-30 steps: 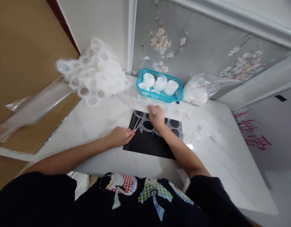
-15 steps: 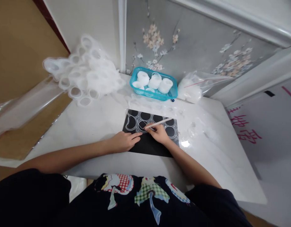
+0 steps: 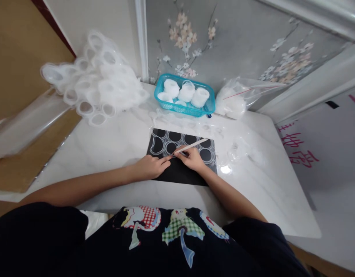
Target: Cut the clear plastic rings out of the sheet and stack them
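A black mat [image 3: 180, 173] lies on the table below me, and a clear plastic sheet with rows of round white-edged rings [image 3: 164, 149] covers its far part. My right hand [image 3: 194, 158] grips a thin white pen-like stick [image 3: 196, 144]. The lower end of that stick is at the near edge of a ring, and its other end slants up to the right. My left hand [image 3: 151, 167] rests on the mat's left side, index finger stretched out towards the stick's tip and the other fingers partly bent. Whether the left fingertip pinches any film there is too small to tell.
A blue basket [image 3: 185, 111] with several white rolls of rings stands at the back of the white table [image 3: 270, 192]. Left of it is a large heap of clear rings [image 3: 99, 84]. A zip bag [image 3: 233, 100] and loose clear plastic [image 3: 241, 150] lie to the right.
My left index finger and the tip of the stick have come closer together at the ring's near edge. The whole view has shifted slightly.
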A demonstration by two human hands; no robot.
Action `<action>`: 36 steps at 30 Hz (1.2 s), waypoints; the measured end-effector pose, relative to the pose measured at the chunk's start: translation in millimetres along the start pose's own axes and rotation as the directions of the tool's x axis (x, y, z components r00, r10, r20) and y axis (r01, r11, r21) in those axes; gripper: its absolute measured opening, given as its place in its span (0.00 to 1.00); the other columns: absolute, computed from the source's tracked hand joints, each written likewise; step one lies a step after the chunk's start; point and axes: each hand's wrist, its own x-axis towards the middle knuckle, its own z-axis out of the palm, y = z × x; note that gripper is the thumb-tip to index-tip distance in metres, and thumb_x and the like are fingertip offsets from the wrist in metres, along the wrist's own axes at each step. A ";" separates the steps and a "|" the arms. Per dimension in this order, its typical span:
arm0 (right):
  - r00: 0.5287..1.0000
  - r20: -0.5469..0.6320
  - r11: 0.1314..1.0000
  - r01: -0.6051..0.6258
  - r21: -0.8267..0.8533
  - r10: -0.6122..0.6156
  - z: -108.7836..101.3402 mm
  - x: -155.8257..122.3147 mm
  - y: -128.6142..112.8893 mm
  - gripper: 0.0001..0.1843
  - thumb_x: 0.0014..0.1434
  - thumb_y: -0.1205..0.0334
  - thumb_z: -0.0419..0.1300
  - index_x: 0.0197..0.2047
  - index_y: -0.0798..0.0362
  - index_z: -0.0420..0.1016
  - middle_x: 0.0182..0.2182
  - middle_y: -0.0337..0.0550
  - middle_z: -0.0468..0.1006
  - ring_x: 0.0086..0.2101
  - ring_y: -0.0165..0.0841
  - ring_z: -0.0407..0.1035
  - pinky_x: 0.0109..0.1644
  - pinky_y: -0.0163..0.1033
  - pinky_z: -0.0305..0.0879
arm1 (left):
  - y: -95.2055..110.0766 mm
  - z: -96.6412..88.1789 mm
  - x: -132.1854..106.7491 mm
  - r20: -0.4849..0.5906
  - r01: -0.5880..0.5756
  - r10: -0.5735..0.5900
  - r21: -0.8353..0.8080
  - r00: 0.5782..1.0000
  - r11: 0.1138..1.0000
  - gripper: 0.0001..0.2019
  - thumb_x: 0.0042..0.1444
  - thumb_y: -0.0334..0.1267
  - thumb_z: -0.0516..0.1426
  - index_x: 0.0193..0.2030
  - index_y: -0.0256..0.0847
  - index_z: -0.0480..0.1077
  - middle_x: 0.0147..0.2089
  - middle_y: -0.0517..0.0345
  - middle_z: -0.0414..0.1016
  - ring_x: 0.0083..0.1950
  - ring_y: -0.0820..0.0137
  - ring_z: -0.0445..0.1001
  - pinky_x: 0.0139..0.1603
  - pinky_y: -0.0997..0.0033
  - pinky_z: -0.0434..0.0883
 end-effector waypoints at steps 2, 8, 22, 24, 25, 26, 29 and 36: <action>1.000 0.011 0.999 0.028 -0.015 -0.028 -1.0 0.9 0.2 0.10 0.62 0.59 0.60 0.35 0.50 0.82 0.35 0.44 0.84 0.35 0.38 0.77 0.41 0.42 0.71 | 0.2 -0.4 0.2 -0.001 0.000 0.000 -0.007 1.000 1.000 0.12 0.60 0.27 0.51 0.46 0.36 0.73 0.59 0.45 0.75 0.27 0.71 0.75 0.20 0.71 0.61; 0.991 0.006 0.983 0.136 -0.123 -0.136 1.1 -5.1 -0.3 0.10 0.64 0.62 0.58 0.37 0.49 0.82 0.38 0.45 0.85 0.39 0.40 0.76 0.48 0.45 0.71 | 0.6 -1.1 1.1 0.039 0.029 -0.026 -0.081 0.999 0.996 0.14 0.60 0.27 0.50 0.48 0.36 0.74 0.60 0.43 0.74 0.28 0.71 0.75 0.22 0.70 0.65; 0.755 -0.654 0.973 -0.117 -0.200 -0.043 -67.4 44.0 9.4 0.17 0.66 0.53 0.53 0.36 0.53 0.79 0.37 0.47 0.82 0.38 0.39 0.74 0.44 0.43 0.69 | -1.4 -21.4 19.0 0.308 0.232 -0.192 -0.097 0.932 0.968 0.20 0.58 0.30 0.52 0.57 0.39 0.69 0.50 0.49 0.80 0.31 0.64 0.79 0.30 0.67 0.68; 0.831 -0.556 0.985 -0.119 -0.121 0.032 -67.0 21.4 5.4 0.15 0.63 0.53 0.57 0.35 0.53 0.79 0.36 0.46 0.82 0.36 0.38 0.74 0.42 0.41 0.69 | -3.3 -24.7 21.8 0.286 0.233 -0.203 -0.074 0.936 0.970 0.14 0.59 0.31 0.51 0.50 0.39 0.72 0.40 0.54 0.82 0.29 0.65 0.77 0.28 0.69 0.66; 0.866 -0.495 0.986 -0.138 -0.092 0.075 -64.6 7.4 4.5 0.14 0.62 0.53 0.59 0.34 0.53 0.80 0.35 0.45 0.82 0.35 0.39 0.75 0.41 0.41 0.69 | -4.1 -25.4 22.5 0.262 0.228 -0.204 -0.062 0.943 0.972 0.12 0.60 0.31 0.51 0.46 0.39 0.73 0.37 0.55 0.81 0.28 0.65 0.77 0.27 0.69 0.65; 0.887 -0.447 0.985 -0.161 -0.068 0.114 -61.9 -6.4 4.4 0.14 0.61 0.53 0.59 0.34 0.53 0.80 0.34 0.45 0.82 0.35 0.39 0.75 0.41 0.41 0.69 | -4.8 -25.3 23.0 0.226 0.219 -0.202 -0.054 0.953 0.974 0.10 0.60 0.32 0.50 0.43 0.39 0.73 0.34 0.56 0.80 0.28 0.66 0.76 0.26 0.70 0.63; 0.911 -0.371 0.979 -0.204 -0.021 0.182 -56.0 -36.3 6.6 0.13 0.60 0.53 0.60 0.32 0.52 0.80 0.33 0.44 0.82 0.34 0.38 0.75 0.39 0.40 0.68 | -7.9 -22.5 24.7 0.093 0.169 -0.162 -0.072 0.982 0.983 0.11 0.61 0.30 0.49 0.42 0.38 0.73 0.35 0.57 0.80 0.32 0.67 0.77 0.27 0.71 0.64; 0.957 -0.235 0.985 -0.163 0.047 0.170 -47.0 -42.4 15.4 0.13 0.60 0.51 0.61 0.33 0.51 0.80 0.35 0.44 0.83 0.36 0.38 0.76 0.41 0.40 0.69 | -30.6 -19.3 40.3 0.004 -0.152 0.152 -0.040 0.988 0.988 0.12 0.59 0.28 0.55 0.48 0.38 0.75 0.60 0.48 0.73 0.56 0.55 0.72 0.49 0.59 0.69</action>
